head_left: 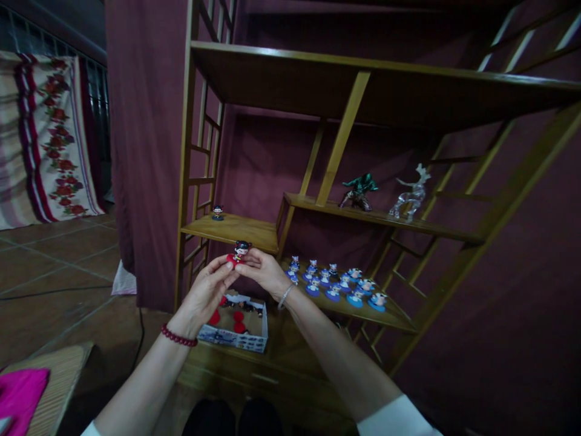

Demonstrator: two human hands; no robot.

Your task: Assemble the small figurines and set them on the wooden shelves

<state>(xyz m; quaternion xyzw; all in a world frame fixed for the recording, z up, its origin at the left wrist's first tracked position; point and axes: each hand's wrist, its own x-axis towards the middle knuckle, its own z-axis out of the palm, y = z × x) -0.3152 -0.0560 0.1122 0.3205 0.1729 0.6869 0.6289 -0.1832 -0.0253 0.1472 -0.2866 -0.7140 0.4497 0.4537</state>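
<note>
Between both hands, a small black-haired figurine (242, 249) with a red base is held upright in front of the shelf. My left hand (210, 284) pinches the base from the left, its fingers closed. From the right, my right hand (264, 272) grips the same base with thumb and fingers. Below the hands lies an open cardboard box (254, 344) holding red bases and several dark figurine parts. A similar little figurine (218, 212) stands on the left shelf board (245, 228), just beyond the hands.
Rows of blue-based figurines (333, 290) fill the lower right shelf. Above them stand a green-and-brown figure (359, 191) and a clear deer ornament (411, 194). A wooden post (345, 133) divides the shelving. At lower left are a woven mat (68, 378) and pink cloth (22, 393).
</note>
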